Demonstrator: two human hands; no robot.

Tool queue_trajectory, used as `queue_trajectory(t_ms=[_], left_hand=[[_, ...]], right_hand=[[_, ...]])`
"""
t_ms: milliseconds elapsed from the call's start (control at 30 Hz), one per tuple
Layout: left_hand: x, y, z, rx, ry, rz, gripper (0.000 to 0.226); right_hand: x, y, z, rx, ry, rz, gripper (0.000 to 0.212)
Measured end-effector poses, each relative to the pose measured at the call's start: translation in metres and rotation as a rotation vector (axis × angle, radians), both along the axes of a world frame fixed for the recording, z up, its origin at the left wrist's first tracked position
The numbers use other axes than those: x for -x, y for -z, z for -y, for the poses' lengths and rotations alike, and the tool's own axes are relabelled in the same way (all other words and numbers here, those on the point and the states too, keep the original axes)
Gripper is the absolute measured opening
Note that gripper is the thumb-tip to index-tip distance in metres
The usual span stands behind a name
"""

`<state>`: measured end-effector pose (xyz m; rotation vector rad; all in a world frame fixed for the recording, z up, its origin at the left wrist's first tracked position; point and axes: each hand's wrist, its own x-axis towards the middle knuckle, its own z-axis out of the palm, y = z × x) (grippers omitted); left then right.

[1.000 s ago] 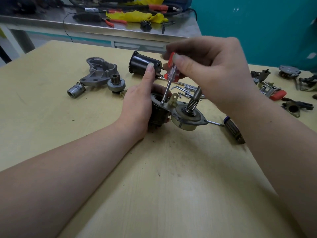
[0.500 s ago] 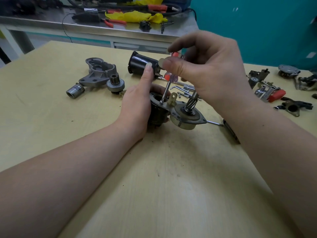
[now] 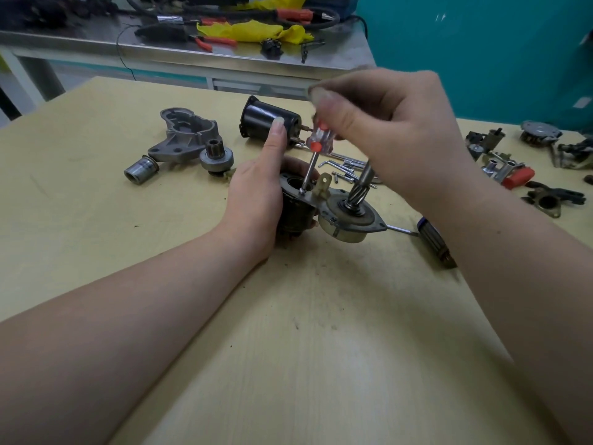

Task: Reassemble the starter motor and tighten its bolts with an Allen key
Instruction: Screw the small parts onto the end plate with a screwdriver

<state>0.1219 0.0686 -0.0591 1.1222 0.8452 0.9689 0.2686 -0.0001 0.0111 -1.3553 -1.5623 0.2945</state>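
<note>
Starter motor (image 3: 324, 213) stands on the table (image 3: 128, 220), my left hand (image 3: 260, 194) gripping its dark body. Right hand (image 3: 394, 139) pinches a screwdriver (image 3: 313, 159), tip on its grey flange.

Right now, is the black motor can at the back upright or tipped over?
Tipped over: the black motor can lies on its side on the table.

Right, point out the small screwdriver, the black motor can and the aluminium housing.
small screwdriver (image 3: 310, 170): head view, on its metal shaft.
black motor can (image 3: 261, 122): head view, on its curved side.
aluminium housing (image 3: 186, 133): head view, on its cast body.
</note>
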Motion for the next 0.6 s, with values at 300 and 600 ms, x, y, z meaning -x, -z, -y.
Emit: queue_trajectory(t_ms=[300, 600], left_hand=[[0.0, 0.001, -0.002, -0.008, 0.004, -0.014, 0.073], [0.0, -0.001, 0.0, -0.013, -0.009, -0.009, 0.072]], right_hand=[[0.008, 0.003, -0.001, -0.054, 0.046, -0.081, 0.013], [0.0, -0.004, 0.006, 0.054, -0.091, -0.041, 0.039]])
